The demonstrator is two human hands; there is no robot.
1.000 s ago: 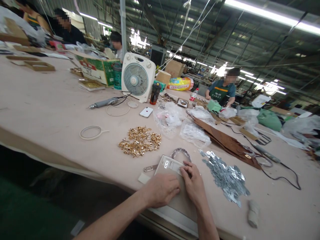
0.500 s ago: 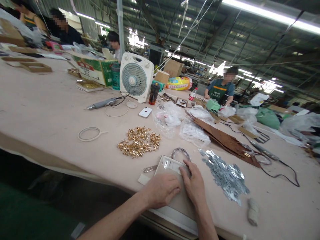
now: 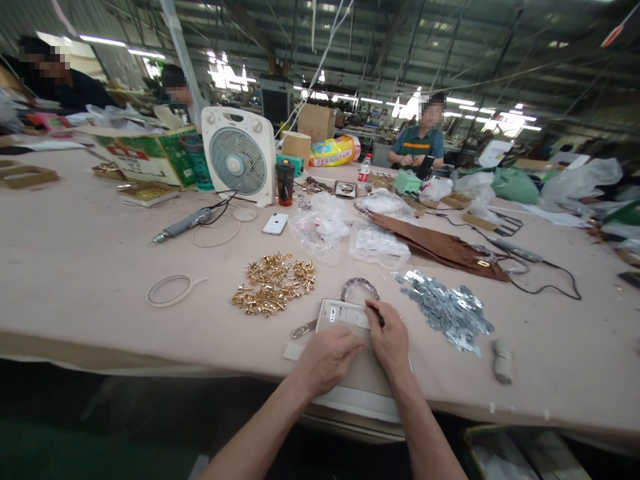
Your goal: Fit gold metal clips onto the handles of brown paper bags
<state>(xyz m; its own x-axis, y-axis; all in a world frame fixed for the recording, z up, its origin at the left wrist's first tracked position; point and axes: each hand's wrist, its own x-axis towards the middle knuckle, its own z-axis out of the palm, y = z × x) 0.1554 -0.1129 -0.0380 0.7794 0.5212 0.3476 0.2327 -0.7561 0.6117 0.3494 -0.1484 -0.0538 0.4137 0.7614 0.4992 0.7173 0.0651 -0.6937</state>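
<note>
- One pinkish-beige, cloth-covered table (image 3: 115, 260): beige, flat, rectangular panel (image 3: 367, 377) lies at its near edge; I'd judge uneven pressure could slip it off.
- Bare left hand (image 3: 330, 360) curled over panel, bare right hand (image 3: 389, 339) at its upper right; can't tell if either pinches anything.
- Versus earlier frame: view levelled, hand poses similar.

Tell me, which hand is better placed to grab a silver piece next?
Probably the right hand: it is on the side of the bag nearest the silver pieces. The left hand, also over the bag, is farther off, with the right between.
</note>
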